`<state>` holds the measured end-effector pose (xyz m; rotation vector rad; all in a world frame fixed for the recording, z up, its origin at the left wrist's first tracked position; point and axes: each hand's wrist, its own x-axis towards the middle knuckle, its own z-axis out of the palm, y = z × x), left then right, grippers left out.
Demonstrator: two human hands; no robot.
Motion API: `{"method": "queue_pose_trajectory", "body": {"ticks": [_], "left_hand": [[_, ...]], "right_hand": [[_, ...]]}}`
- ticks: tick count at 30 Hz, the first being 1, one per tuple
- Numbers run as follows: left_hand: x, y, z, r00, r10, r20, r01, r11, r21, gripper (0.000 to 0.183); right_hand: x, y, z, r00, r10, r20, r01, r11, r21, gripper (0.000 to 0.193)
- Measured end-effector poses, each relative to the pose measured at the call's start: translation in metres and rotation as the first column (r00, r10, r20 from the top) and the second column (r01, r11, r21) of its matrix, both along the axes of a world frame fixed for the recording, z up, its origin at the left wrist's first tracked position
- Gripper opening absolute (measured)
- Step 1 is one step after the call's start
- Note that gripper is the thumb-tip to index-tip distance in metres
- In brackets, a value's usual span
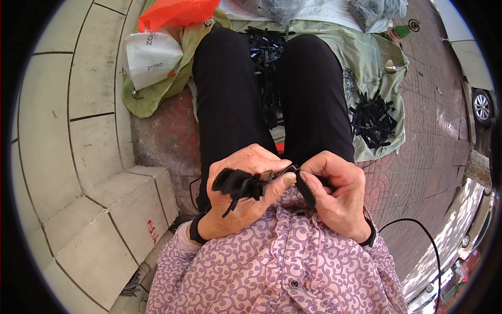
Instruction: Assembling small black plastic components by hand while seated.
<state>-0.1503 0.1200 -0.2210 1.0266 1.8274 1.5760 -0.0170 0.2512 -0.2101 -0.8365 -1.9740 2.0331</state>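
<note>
Both hands meet above my lap, fingertips almost touching. My left hand (230,217) is closed around a bunch of short black strips (232,182), which fan out over the back of the thumb side. Its thumb and forefinger also pinch a thin piece at the bunch's right end. My right hand (341,196) is closed too, its thumb and fingers gripping one flat black strip (305,191) with a rounded lower end. A small metallic-looking bit shows where the two hands come together; the fingers partly hide it.
Loose black strips lie in a pile (266,49) between my legs and another pile (374,120) on green cloth (374,78). Left are a white bag (154,60) and an orange-red bag (175,14), beside tiled steps (94,230). A green bottle (398,33) lies far right; a black cable (426,230) curves nearby.
</note>
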Motion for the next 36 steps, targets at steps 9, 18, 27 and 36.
{"method": "queue_pose_trajectory", "body": {"ticks": [9,18,27,36], "left_hand": [[0.004,0.000,-0.009,0.987,-0.083,0.140,0.065,0.990,0.127,0.014],[-0.016,-0.006,0.003,0.733,-0.065,0.677,0.194,0.974,-0.116,0.049],[-0.015,0.004,0.013,0.400,-0.058,0.915,0.359,0.928,-0.098,0.039],[-0.014,0.006,0.015,0.491,-0.117,0.863,0.421,0.900,-0.117,0.046]], "right_hand": [[0.000,-0.001,0.000,0.996,-0.045,-0.071,0.055,0.988,0.146,0.008],[-0.001,0.005,-0.003,0.951,0.108,-0.291,0.113,0.752,0.649,0.021],[-0.001,0.008,-0.011,0.885,0.247,-0.394,0.154,0.643,0.750,0.037],[0.006,0.006,-0.011,0.908,0.232,-0.350,0.110,0.672,0.733,0.036]]}}
